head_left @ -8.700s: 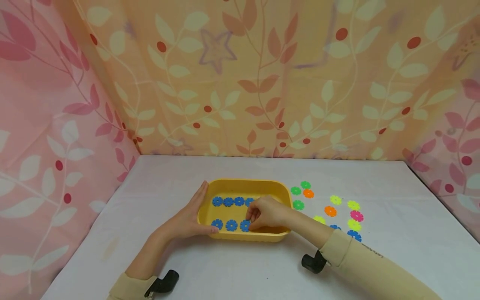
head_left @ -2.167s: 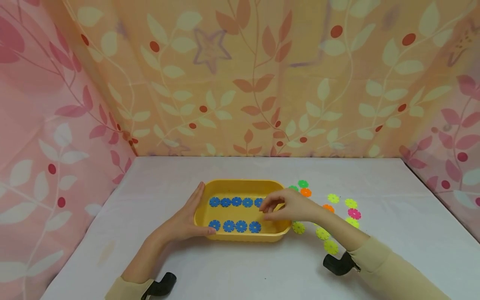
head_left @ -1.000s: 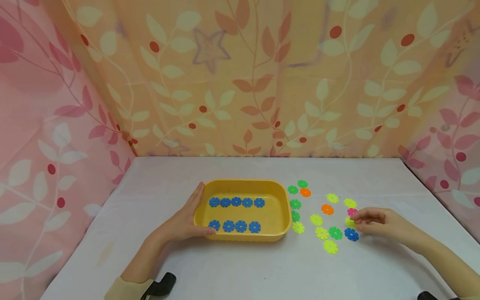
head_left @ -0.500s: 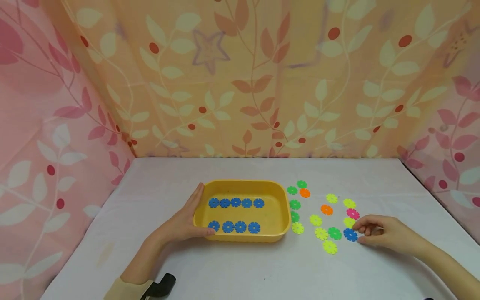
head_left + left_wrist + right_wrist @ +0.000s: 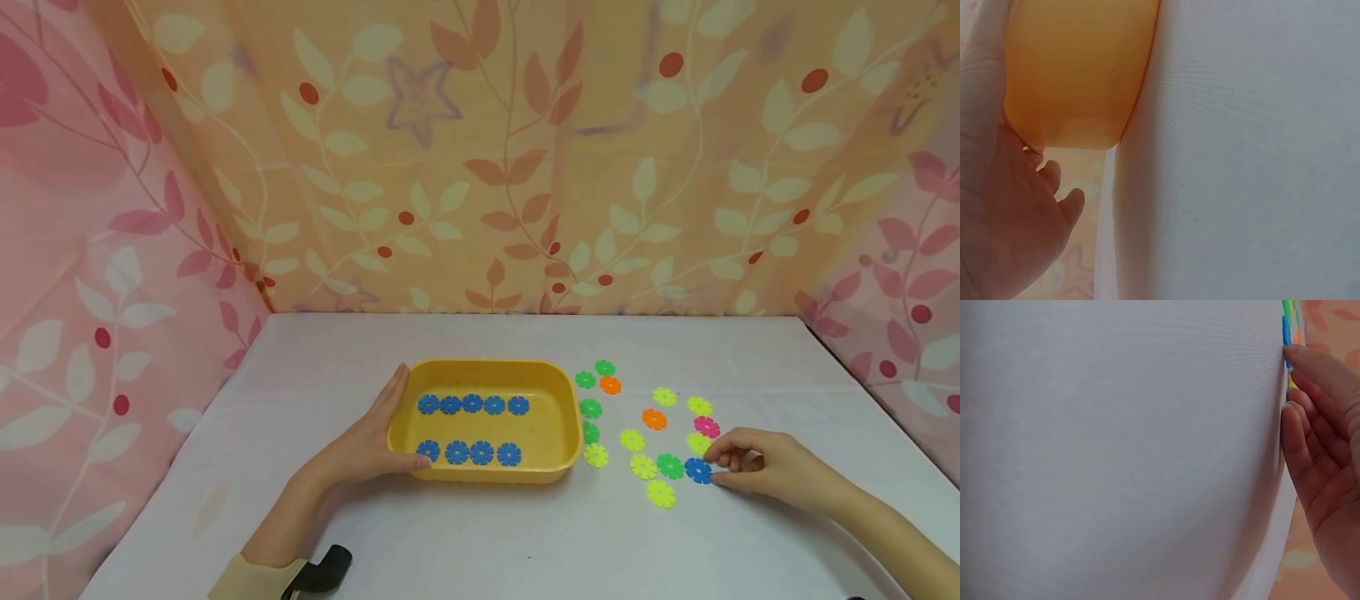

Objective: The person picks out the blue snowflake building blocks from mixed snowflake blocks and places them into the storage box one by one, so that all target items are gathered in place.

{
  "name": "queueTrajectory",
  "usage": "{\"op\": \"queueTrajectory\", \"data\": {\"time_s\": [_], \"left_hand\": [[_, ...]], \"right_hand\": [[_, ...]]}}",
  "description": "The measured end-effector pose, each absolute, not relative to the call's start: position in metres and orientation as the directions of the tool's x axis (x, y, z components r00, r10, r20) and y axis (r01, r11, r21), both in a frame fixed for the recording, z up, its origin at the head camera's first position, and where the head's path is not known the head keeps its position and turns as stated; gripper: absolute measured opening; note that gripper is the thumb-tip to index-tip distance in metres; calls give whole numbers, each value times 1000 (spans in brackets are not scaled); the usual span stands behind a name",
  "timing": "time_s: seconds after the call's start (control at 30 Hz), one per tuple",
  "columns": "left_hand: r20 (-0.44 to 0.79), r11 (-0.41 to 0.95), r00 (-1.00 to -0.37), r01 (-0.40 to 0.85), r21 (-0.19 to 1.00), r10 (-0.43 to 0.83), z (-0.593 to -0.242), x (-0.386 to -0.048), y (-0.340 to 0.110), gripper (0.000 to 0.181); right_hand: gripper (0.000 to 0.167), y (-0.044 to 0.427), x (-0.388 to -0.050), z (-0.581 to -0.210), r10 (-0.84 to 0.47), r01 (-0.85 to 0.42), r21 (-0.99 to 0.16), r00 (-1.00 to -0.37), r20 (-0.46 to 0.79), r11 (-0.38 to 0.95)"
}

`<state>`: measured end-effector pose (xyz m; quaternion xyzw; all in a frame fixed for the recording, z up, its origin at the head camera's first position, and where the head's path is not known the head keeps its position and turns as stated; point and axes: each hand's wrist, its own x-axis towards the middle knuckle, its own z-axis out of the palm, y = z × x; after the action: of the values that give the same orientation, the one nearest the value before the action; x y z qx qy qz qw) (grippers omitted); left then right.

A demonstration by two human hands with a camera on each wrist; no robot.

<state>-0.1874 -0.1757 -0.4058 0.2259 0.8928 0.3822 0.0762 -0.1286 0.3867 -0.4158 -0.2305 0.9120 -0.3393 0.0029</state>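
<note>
My left hand (image 5: 365,442) holds the left end of a yellow plastic tray (image 5: 486,476), its thumb over the near rim and its fingers along the far left side. In the left wrist view the tray's wall (image 5: 1079,75) stands against that hand. Inside lie two rows of blue notched discs, a far row (image 5: 472,403) and a near row (image 5: 482,453); the thumb partly covers one. Right of the tray, my right hand (image 5: 776,467) pinches a loose blue notched disc (image 5: 698,471) at its edge, between thumb and index finger. The right wrist view shows this disc (image 5: 1286,332) edge-on at the thumb tip.
Several loose notched discs lie around the right hand: green (image 5: 670,466), yellow (image 5: 661,494), orange (image 5: 654,419) and pink (image 5: 707,427). Others, green (image 5: 591,408) and yellow (image 5: 596,456), lie close to the tray's right side. Floral curtains (image 5: 525,167) enclose the white table (image 5: 450,533).
My right hand has left the tray, moved right to the loose discs and taken the blue one by its edge, shifting it slightly left. Both blue rows have grown. The left hand stays on the tray.
</note>
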Motion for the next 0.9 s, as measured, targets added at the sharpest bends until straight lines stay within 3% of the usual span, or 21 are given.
{"op": "queueTrajectory", "data": {"time_s": [0.4, 0.9], "left_hand": [[37, 608, -888, 344, 716, 459, -406, -187, -176, 128], [43, 609, -886, 352, 711, 462, -408, -188, -176, 129]], "right_hand": [[26, 384, -133, -415, -506, -519, -597, -837, 209, 612], [22, 382, -134, -416, -482, -509, -573, -849, 214, 642]]}}
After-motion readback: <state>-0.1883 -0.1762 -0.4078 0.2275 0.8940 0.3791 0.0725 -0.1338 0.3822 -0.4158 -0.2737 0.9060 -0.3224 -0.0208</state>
